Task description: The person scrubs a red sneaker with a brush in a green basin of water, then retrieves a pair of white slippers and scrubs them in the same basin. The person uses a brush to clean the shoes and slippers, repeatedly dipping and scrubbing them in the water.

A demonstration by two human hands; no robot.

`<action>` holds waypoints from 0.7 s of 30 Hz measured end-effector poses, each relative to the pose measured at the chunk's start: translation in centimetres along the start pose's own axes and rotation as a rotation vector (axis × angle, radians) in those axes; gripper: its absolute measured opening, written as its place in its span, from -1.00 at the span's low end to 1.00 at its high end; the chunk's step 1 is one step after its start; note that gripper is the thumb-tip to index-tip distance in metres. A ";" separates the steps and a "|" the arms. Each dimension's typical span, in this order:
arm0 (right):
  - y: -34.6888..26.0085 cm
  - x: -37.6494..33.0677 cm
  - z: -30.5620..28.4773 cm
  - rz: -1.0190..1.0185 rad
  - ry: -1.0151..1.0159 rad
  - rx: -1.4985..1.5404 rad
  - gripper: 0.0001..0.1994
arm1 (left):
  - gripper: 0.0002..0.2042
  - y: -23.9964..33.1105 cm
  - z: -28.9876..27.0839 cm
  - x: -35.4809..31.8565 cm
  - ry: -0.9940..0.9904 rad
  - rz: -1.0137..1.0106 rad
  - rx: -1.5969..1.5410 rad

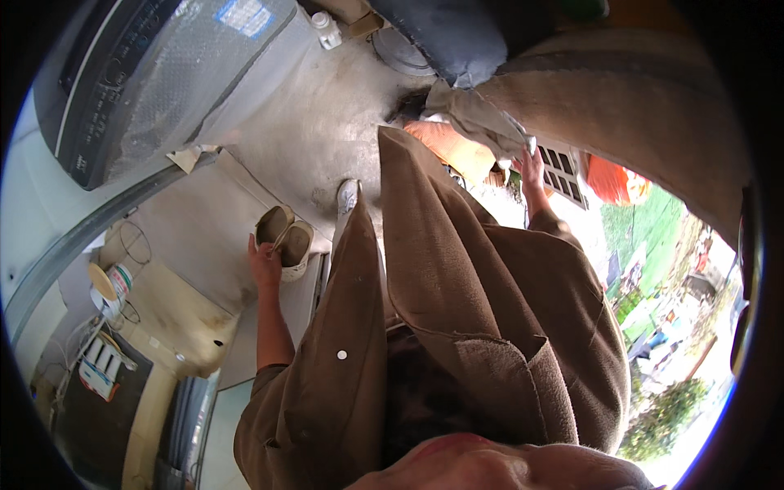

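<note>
My left hand (pixel 265 263) is closed on the near edge of a pale two-part container (pixel 296 245) with two rounded, brown-lined hollows side by side. What the hollows hold, if anything, is too dim to make out. At the right, my right hand (pixel 532 173) is raised, its fingers closed at the edge of a greyish cloth flap (pixel 482 122). The flap hangs at an opening, with bright daylight beyond it. Brown coat sleeves cover my upper arms.
A bubble-wrapped appliance (pixel 220 65) stands at the upper left. A white bottle (pixel 327 31) sits on the worn floor (pixel 318 122). Beyond the opening are an orange bag (pixel 616 180) and a slotted white panel (pixel 562 173). A power strip (pixel 102 363) is at the lower left.
</note>
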State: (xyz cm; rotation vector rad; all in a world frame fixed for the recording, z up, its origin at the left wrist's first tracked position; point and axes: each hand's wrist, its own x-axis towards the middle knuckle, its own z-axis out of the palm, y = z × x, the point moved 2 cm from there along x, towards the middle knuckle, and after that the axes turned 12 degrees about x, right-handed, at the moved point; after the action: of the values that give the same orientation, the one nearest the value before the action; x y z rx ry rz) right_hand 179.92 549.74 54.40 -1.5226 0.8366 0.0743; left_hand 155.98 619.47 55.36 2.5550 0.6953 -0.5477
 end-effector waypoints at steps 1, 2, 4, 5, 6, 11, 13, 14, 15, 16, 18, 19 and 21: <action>0.6 -1.8 -2.4 -0.112 -0.032 -0.038 -0.72 | -0.86 -0.1 -0.4 0.4 -0.027 0.039 0.062; 1.9 -4.0 -5.3 -0.130 0.023 -0.031 -0.73 | -0.87 -0.3 -0.8 0.7 -0.039 0.104 0.169; 4.6 -8.8 -11.5 -0.089 0.093 -0.267 -0.61 | -0.88 -0.8 -1.5 1.8 -0.102 0.172 0.183; 6.3 -11.7 -13.9 -0.348 0.077 -0.363 -0.63 | -0.88 -0.9 -1.9 2.5 -0.127 0.224 0.211; 7.9 -15.2 -16.1 -0.592 0.094 -0.483 -0.65 | -0.88 -1.0 -2.4 2.9 -0.144 0.286 0.270; 13.4 -28.2 -24.7 0.123 0.559 0.139 -0.49 | -0.84 2.3 -5.9 6.8 -0.257 0.424 0.467; 13.9 -32.8 -25.8 0.311 0.610 0.108 -0.33 | -0.81 5.0 -7.8 7.8 -0.325 0.426 0.504; 14.3 -34.6 -25.7 0.304 0.635 0.131 -0.34 | -0.80 6.8 -8.4 8.0 -0.327 0.404 0.470; 14.5 -36.0 -25.7 0.305 0.670 0.148 -0.35 | -0.79 8.8 -8.7 8.4 -0.299 0.410 0.427; 15.0 -37.6 -25.9 0.336 0.742 0.157 -0.36 | -0.79 11.0 -8.8 8.5 -0.264 0.474 0.459; 16.2 -40.2 -25.9 0.306 0.713 0.223 -0.50 | -0.78 15.4 -8.7 8.7 -0.141 0.655 0.536; 17.1 -41.6 -26.0 0.319 0.708 0.231 -0.56 | -0.78 17.7 -8.4 8.8 -0.159 0.703 0.525; 19.1 -44.0 -26.3 0.346 0.720 0.239 -0.66 | -0.79 22.9 -7.0 8.0 -0.189 0.756 0.571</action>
State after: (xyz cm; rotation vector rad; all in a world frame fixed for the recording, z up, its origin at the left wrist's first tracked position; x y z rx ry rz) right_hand 126.36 548.19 65.47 -1.1591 1.6161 -0.3298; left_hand 176.75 608.18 64.27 2.9211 -0.5753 -0.7663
